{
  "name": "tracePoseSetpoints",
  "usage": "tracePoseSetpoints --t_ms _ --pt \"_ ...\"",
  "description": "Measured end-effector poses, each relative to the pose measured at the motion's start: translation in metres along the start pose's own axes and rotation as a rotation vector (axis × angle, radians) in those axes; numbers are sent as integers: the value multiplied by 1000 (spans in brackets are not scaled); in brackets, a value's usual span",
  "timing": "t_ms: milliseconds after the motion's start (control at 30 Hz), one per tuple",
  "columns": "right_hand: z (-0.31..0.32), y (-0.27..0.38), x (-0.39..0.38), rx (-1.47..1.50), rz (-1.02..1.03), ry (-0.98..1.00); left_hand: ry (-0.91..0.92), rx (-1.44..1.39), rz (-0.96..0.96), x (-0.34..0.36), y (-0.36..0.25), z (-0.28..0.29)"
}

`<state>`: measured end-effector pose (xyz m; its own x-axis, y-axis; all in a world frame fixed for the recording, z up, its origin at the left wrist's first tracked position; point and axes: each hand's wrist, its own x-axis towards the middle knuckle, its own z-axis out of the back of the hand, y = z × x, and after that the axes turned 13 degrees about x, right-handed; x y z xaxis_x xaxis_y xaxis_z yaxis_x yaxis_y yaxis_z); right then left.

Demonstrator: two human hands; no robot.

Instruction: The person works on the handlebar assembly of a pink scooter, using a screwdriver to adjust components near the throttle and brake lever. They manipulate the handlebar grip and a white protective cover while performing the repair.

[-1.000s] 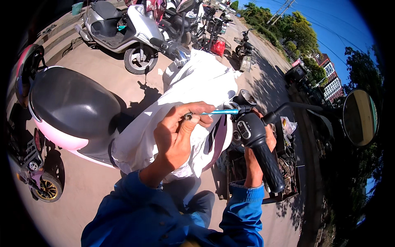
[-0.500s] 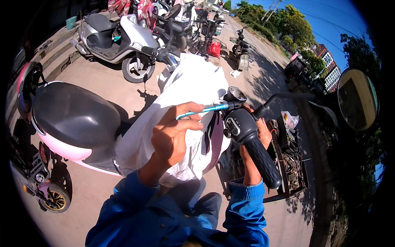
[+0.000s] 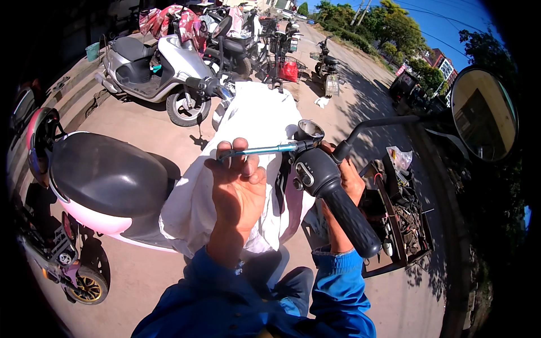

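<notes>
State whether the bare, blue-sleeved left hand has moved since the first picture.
Yes: the left hand has turned palm-up, its fingertips swinging left, away from the black rubber handlebar grip.

pale pavement (image 3: 141,273) was sunlit, with patchy shade toward the right. pink scooter (image 3: 107,169) stood nearest; silver scooter (image 3: 176,63) stood beyond it. gold-wheeled vehicle (image 3: 89,285) stood lower left. farther up, dark bike (image 3: 331,69) stood with white scrap (image 3: 322,102) lying near.

Harsh sunlight, crisp dark shadows, blackened fisheye edges
</notes>
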<state>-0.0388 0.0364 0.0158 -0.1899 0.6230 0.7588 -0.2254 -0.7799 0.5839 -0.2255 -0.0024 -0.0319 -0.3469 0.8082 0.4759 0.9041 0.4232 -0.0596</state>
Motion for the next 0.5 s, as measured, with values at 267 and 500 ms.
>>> tracePoseSetpoints --t_ms 267,500 --pt "0 -4 0 -19 7 2 247 124 -29 17 -2 2" --pt "0 4 1 33 -11 20 68 719 -342 0 3 -27"
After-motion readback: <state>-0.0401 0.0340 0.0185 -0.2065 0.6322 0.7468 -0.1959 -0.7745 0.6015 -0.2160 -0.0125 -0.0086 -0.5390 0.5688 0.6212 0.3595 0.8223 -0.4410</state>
